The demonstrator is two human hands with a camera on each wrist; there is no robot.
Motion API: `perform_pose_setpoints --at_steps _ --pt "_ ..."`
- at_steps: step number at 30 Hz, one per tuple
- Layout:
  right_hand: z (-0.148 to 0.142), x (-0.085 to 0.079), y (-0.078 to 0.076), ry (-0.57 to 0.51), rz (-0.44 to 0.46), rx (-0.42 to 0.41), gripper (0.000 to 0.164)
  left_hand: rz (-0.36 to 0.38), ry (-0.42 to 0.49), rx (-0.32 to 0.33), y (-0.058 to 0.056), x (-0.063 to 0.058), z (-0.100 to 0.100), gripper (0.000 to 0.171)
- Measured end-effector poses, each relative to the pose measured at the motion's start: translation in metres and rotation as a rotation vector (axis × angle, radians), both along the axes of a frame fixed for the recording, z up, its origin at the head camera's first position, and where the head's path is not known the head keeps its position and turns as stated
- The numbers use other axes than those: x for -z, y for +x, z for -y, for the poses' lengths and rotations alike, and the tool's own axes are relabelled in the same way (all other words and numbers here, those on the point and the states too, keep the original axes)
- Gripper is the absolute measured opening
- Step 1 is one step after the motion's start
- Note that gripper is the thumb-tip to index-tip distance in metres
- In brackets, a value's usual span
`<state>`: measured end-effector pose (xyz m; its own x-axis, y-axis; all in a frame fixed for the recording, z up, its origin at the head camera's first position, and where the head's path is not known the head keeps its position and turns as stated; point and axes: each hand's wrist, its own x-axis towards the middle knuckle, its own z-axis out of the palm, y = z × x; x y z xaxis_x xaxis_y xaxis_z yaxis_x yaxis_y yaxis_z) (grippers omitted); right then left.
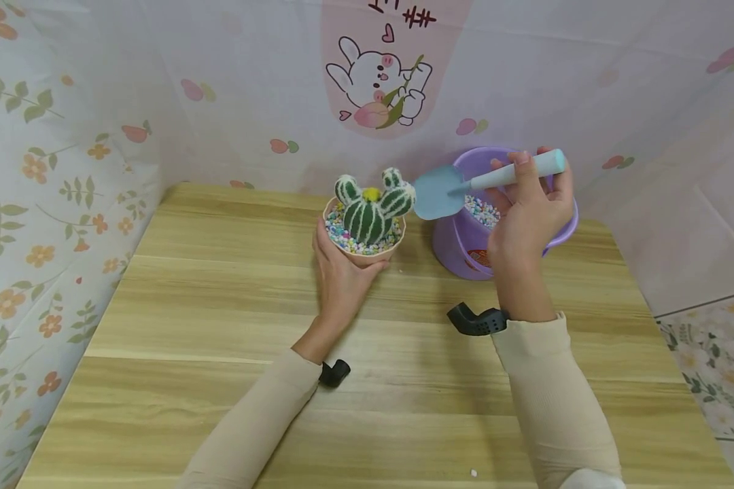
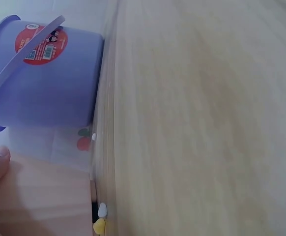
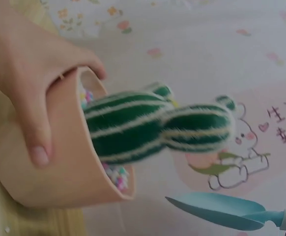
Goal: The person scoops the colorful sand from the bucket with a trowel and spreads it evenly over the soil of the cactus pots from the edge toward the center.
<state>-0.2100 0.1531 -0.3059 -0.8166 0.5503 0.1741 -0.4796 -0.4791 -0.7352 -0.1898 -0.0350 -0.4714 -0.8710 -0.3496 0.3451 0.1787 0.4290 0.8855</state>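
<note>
My left hand [image 1: 341,282] grips the side of a pale peach flower pot [image 3: 35,172], thumb on one side and fingers on the other. A green toy-like cactus [image 1: 367,221] with white stripes and a yellow top stands in it, ringed by multicoloured pebbles [image 1: 336,231]. In my right hand [image 1: 529,221] is the handle of a light blue trowel [image 1: 438,193], held above a purple bucket [image 1: 448,244]. The trowel's blade points left, close to the cactus's right arm, and no pebbles show on it. More small pebbles [image 1: 482,212] lie inside the bucket.
The wooden table [image 1: 220,326] runs back to a printed cloth [image 1: 232,81] hanging behind the pot and bucket. A white pebble [image 1: 474,473] lies near the front. The bucket's handle [image 2: 30,51] hangs across its labelled side. In the left wrist view, a yellow pebble [image 2: 99,226] lies beside the pot.
</note>
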Motion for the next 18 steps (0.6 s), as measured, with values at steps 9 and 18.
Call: perform_pose_setpoints --at_steps 9,18 --pt "-0.028 -0.016 -0.009 -0.08 0.046 -0.025 0.026 -0.022 -0.03 -0.071 -0.006 0.001 -0.009 0.13" --pt "-0.06 -0.027 -0.021 -0.08 0.091 -0.009 0.023 -0.011 -0.037 -0.101 -0.012 0.002 -0.014 0.131"
